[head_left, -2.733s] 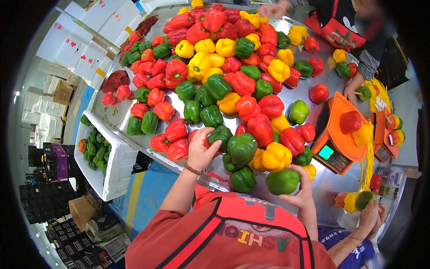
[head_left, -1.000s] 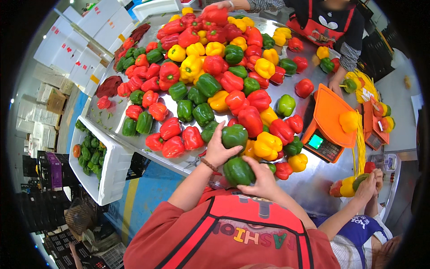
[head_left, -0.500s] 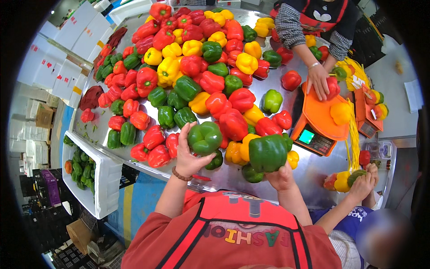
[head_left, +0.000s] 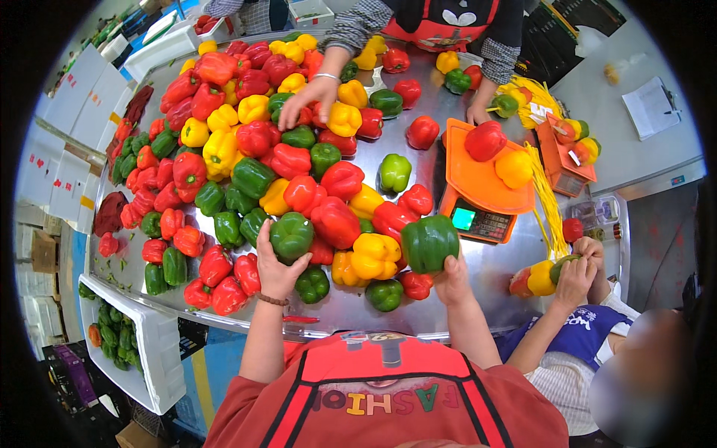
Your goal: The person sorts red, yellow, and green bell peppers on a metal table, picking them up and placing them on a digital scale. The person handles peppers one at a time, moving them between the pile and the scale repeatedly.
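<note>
My left hand (head_left: 279, 272) is closed around a green bell pepper (head_left: 292, 237), thumb on its near side. In my right hand (head_left: 455, 284) is another, larger green bell pepper (head_left: 430, 244), gripped from its lower right. Both peppers are held over the near edge of the pile. Between my hands lie yellow bell peppers (head_left: 375, 256), and below them a green bell pepper (head_left: 385, 296) rests on the metal table. One more green pepper (head_left: 312, 284) sits just beside my left hand.
A mixed pepper heap covers the metal table (head_left: 351, 317). An orange scale (head_left: 485, 183) holds a red and a yellow pepper. Across the table a co-worker's hand (head_left: 310, 101) reaches into the heap. At right, another person's hands (head_left: 579, 272) hold stacked peppers. A white foam box (head_left: 168, 366) stands left.
The co-worker's hand has left the scale's red pepper and reached the heap. My hands still hold both green peppers, now farther apart; the left one has turned. The whole view has shifted.
</note>
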The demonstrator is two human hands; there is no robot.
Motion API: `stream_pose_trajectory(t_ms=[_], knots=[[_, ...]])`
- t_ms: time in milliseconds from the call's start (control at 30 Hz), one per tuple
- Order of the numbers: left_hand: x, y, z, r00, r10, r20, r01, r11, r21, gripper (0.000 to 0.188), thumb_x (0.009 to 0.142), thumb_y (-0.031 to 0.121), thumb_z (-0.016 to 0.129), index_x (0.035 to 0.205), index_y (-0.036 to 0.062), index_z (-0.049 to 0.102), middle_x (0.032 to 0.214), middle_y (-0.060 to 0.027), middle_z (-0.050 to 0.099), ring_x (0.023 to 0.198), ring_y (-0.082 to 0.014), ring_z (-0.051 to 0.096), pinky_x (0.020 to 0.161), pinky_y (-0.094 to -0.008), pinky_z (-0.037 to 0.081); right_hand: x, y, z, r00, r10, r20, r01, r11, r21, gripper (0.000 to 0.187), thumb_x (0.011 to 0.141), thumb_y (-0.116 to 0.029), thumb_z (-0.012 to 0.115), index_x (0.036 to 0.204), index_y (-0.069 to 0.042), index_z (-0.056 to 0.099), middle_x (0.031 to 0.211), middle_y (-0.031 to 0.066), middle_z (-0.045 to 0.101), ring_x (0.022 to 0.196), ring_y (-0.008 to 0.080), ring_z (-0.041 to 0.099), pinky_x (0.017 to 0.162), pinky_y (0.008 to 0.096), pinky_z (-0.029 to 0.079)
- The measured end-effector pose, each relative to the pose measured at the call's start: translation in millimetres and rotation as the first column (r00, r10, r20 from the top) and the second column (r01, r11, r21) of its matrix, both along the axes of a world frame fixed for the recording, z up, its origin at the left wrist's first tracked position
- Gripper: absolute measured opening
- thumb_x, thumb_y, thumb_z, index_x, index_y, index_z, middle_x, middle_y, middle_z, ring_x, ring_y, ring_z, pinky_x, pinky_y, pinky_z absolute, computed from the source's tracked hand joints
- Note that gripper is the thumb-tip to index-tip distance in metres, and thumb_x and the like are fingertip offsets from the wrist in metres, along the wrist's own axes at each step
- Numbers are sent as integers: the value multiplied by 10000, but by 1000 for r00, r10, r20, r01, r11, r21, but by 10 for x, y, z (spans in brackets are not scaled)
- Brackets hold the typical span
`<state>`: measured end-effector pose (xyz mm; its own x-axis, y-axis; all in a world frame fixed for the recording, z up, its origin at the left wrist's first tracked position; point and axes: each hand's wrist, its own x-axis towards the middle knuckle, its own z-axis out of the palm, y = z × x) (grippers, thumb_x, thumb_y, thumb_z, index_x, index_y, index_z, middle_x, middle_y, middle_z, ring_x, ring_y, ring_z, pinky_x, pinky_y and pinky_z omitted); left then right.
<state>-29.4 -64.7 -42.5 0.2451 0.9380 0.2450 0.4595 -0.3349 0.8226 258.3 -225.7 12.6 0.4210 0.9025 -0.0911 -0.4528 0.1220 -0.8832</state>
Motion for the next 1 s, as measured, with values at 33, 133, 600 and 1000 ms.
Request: stream_pose_trajectory(t_ms=[33, 133, 600, 1000], knots=[[-2, 12, -4, 1000, -1, 11, 1, 1000, -13, 1010, 605, 205, 861, 1434, 56, 304, 1369, -186, 435, 1239, -365, 453, 1038, -444, 390, 95, 30, 31, 992, -66, 109, 69, 997, -24, 870, 781, -482, 745, 1425, -81, 318, 1305, 106, 509, 1211, 244, 515, 1011, 392, 435], [-16, 23, -15, 1000, -2, -8, 2, 1000, 15, 1010, 606, 207, 861, 1434, 54, 303, 1364, -188, 438, 1228, -365, 463, 1035, -439, 394, 676, 54, -33, 914, -164, 371, 215, 971, -101, 808, 788, -396, 754, 1395, -70, 331, 1268, 130, 516, 1153, 246, 537, 944, 378, 476], [-34, -58, 24, 990, -41, 136, 44, 999, -19, 1066, 592, 153, 876, 1457, 52, 261, 1373, -182, 435, 1228, -313, 484, 1024, -402, 420, 1803, 182, -25, 578, -237, 781, 666, 690, -284, 526, 974, -440, 495, 1212, 22, 569, 976, 149, 662, 597, 196, 651, 576, 284, 500], [167, -731, 470, 709, -509, 488, 600, 799, -40, 1179, 584, 102, 888, 1502, 100, 149, 1407, -178, 390, 1286, -291, 451, 1062, -401, 380, -646, 44, 237, 444, 114, 889, -323, 946, 41, 613, 772, -322, 762, 1280, -72, 527, 1307, 198, 509, 1156, 366, 537, 952, 432, 459]])
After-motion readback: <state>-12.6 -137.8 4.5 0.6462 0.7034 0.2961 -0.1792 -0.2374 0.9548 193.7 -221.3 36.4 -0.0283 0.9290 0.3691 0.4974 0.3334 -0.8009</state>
